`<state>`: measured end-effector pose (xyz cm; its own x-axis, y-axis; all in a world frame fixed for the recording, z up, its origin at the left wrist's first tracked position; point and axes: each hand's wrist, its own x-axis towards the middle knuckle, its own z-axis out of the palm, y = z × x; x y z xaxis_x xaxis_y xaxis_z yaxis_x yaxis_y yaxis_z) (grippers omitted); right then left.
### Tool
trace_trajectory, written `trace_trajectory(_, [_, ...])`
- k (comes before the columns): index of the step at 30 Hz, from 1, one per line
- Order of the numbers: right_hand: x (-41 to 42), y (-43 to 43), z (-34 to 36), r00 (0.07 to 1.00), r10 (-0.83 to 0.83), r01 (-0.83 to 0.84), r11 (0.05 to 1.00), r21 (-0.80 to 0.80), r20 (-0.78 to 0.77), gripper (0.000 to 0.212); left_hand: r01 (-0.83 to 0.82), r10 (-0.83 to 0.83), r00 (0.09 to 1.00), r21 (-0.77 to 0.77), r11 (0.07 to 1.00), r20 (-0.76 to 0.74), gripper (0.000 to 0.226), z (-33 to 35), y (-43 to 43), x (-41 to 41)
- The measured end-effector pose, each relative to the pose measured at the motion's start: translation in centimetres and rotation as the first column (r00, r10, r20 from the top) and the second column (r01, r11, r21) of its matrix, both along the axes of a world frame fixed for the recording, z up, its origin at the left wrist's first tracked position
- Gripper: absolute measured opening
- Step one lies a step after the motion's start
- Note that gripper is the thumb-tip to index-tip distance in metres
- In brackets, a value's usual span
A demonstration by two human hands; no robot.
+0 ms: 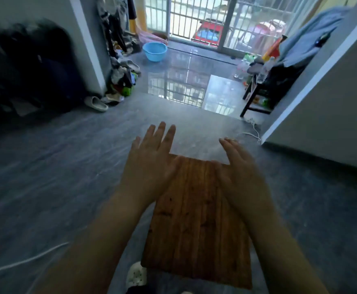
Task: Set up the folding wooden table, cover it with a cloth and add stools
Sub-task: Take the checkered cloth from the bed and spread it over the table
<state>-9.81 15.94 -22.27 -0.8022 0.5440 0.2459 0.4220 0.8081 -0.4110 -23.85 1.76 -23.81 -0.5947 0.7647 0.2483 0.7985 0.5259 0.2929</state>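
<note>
Hands flank the far end of the counter [198, 219], left hand [152, 164] and right hand [241, 179] with fingers spread, gripping nothing, palms seemingly steadying its slatted top above the floor [46, 177] before any cloth goes on.

no text, label, brand, number or sign can be read anywhere in the view. the wooden tabletop [196, 221] shows only grain and dark knots, and the bottles [247, 60] by the window are too small and blurred for any print on them to be made out.
</note>
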Motion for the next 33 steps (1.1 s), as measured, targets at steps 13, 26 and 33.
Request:
trace_trajectory(13, [-3.5, -13.6, 10.9, 0.855, 0.512, -0.512, 0.859, 0.023, -0.085, 0.054, -0.468, 0.47, 0.879, 0.044, 0.883, -0.08, 0.073, 12.3, -18.3, 4.7])
trace_trajectory(26, [-15.8, -46.8, 12.8, 0.544, 0.831, -0.837, 0.547, -0.013, -0.114, 0.055, -0.873, 0.873, 0.483, 0.045, 0.486, -0.067, 0.072, 13.9, -53.3, 1.5])
trace_trajectory(33, [-20.4, -59.4, 10.7, 0.403, 0.913, -0.915, 0.4, -0.053, -0.065, 0.055, -0.939, 0.939, 0.344, 0.008, 0.344, -0.024, 0.071, 11.2, -64.6, -0.7])
